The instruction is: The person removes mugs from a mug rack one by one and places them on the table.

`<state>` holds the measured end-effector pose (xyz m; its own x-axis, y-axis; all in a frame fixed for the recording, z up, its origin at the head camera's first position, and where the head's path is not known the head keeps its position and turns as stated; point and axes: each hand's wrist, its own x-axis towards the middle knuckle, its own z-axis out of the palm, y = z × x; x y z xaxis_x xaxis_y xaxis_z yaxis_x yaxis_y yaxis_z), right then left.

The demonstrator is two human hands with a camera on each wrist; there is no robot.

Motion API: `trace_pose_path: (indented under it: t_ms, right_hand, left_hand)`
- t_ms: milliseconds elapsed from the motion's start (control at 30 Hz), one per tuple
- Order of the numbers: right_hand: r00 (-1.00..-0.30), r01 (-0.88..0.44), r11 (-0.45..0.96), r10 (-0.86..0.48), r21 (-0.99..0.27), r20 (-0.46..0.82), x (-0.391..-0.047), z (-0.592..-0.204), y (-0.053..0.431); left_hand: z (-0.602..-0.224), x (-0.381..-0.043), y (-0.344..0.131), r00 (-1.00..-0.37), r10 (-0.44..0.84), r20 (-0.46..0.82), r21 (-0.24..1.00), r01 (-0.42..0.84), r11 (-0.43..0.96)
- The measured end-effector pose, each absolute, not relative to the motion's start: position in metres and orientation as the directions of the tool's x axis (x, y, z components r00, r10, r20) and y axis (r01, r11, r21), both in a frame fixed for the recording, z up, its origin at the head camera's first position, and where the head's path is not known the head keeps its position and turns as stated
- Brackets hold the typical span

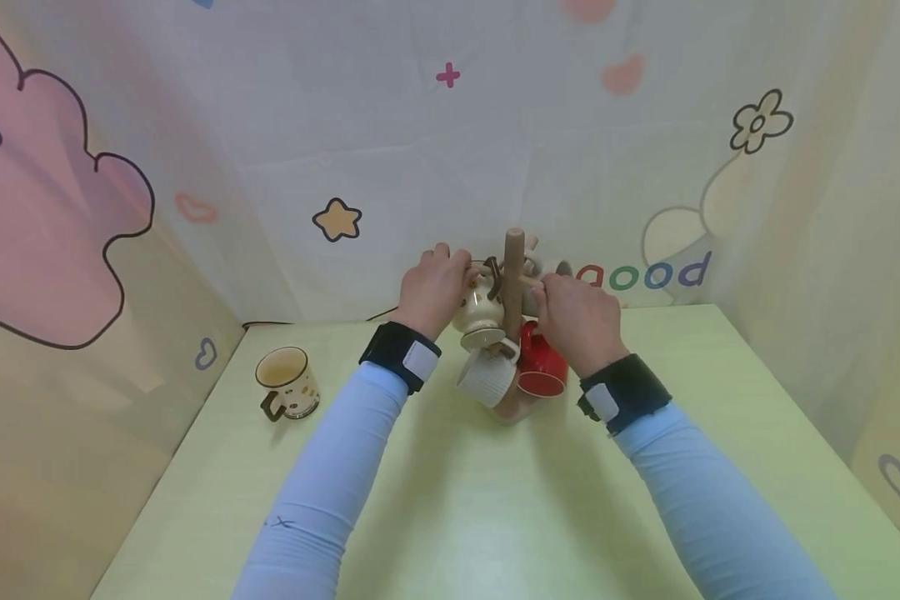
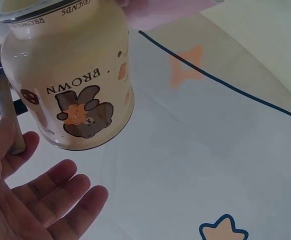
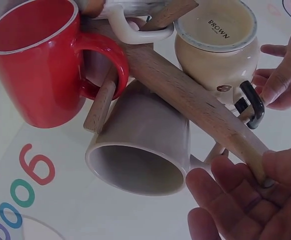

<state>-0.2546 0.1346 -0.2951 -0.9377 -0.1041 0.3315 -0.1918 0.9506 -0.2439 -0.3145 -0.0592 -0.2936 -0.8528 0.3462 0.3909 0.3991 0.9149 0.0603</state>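
Note:
A wooden mug tree [image 1: 514,275] stands toward the back of the table, hung with several mugs. My left hand [image 1: 435,287] pinches the tip of a peg [image 2: 16,135] between thumb and forefinger, its other fingers spread. From that peg a cream mug [image 2: 80,75] with a bear print and the word BROWN hangs by its dark handle [image 3: 253,105]. On the other side, my right hand [image 1: 579,321] holds another peg's end [image 3: 258,167] between thumb and fingers. Below the hands hang a white ribbed mug [image 1: 487,377] and a red mug [image 1: 543,367].
A second cream mug [image 1: 288,383] with a brown handle stands upright at the table's left. A pale grey mug [image 3: 140,150] hangs on the tree's far side. A printed curtain [image 1: 307,100] hangs close behind the pale green table [image 1: 450,517].

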Motion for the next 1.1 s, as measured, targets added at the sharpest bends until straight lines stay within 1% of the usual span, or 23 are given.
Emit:
trace_pose_path:
  t_ms: [167,433,767,1100]
  right_hand:
    - [-0.944,-0.182,0.950,-0.097,-0.253,0.316,-0.256,-0.296,0.135]
    - [-0.955,-0.152,0.940,-0.061,-0.305,0.290,-0.265,-0.296,0.143]
    - [-0.961,-0.146,0.940,-0.060,-0.310,0.270,-0.270,-0.296,0.149]
    - [-0.951,-0.167,0.934,-0.068,-0.315,0.302,-0.278,-0.297,0.159]
  left_hand:
    - [-0.292,-0.313,-0.058,-0.860,0.338,0.384,0.063,0.389,0.919]
    - [-0.293,-0.311,-0.057,-0.843,0.356,0.402,0.008,0.392,0.920]
    - [-0.297,-0.307,-0.054,-0.835,0.355,0.421,-0.016,0.385,0.923]
    - [-0.301,-0.303,-0.050,-0.810,0.372,0.453,-0.053,0.392,0.919]
